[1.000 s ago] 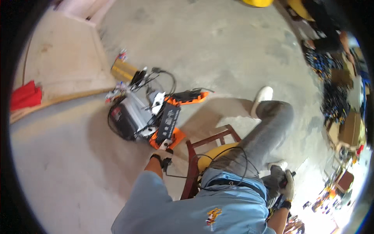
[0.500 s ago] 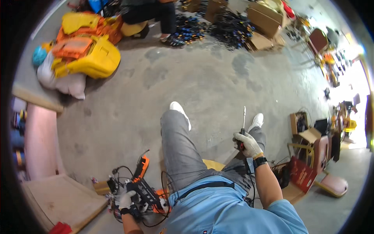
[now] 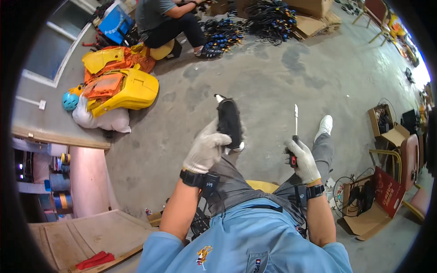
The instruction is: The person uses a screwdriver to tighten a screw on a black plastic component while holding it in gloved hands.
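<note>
My left hand, in a pale knitted glove, grips an elongated black part in front of my left knee. Its near face is dark and plain, and a small hooked piece sticks out at its top end. The fingers behind it are mostly hidden. In my right hand, gloved the same way, is a screwdriver with a black and red handle. Its thin metal shaft points up and away, apart from the black part.
Yellow and orange plastic shells lie on a white sack at the far left. A person sits beside heaps of black cables. An open cardboard box and chairs stand right; a wooden board lies lower left.
My left hand has risen from the jumble of parts at lower left to the middle, carrying the black part. The right hand keeps the screwdriver. The whole view has shifted.
</note>
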Demonstrator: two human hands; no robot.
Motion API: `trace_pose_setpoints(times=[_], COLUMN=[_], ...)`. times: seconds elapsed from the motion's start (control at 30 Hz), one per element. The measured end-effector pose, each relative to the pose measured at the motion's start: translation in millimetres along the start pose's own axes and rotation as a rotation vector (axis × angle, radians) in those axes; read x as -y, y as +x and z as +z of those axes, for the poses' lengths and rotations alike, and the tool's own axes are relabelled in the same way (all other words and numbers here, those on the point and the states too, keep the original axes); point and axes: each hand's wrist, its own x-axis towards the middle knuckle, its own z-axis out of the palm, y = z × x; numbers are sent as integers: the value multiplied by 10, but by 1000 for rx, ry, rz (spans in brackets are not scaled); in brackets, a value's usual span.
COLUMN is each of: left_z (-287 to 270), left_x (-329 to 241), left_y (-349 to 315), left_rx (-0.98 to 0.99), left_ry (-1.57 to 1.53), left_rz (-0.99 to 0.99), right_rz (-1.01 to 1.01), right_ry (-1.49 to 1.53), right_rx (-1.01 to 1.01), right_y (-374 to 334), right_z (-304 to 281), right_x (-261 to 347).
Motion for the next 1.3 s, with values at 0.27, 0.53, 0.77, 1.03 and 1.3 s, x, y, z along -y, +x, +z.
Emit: trace_pose_setpoints(times=[0.27, 0.53, 0.77, 1.03, 1.3], left_z=[468, 544, 467, 285, 376], left_x=[508, 764, 724, 594, 564], left_y=[296, 230, 132, 81, -49], left_rx=[51, 37, 47, -128, -35], left_ry=[-83, -27, 27, 287, 113], left_rz=[-161, -130, -176, 31, -30], right_rz=[-162, -111, -16, -9, -29], right_ry=[-1, 67, 367, 327, 249], right_rx=[203, 127, 267, 351, 485], right_y=[-321, -279, -243, -245, -304], right_z=[317, 453, 416, 475, 691], right_x=[178, 27, -64, -130, -188])
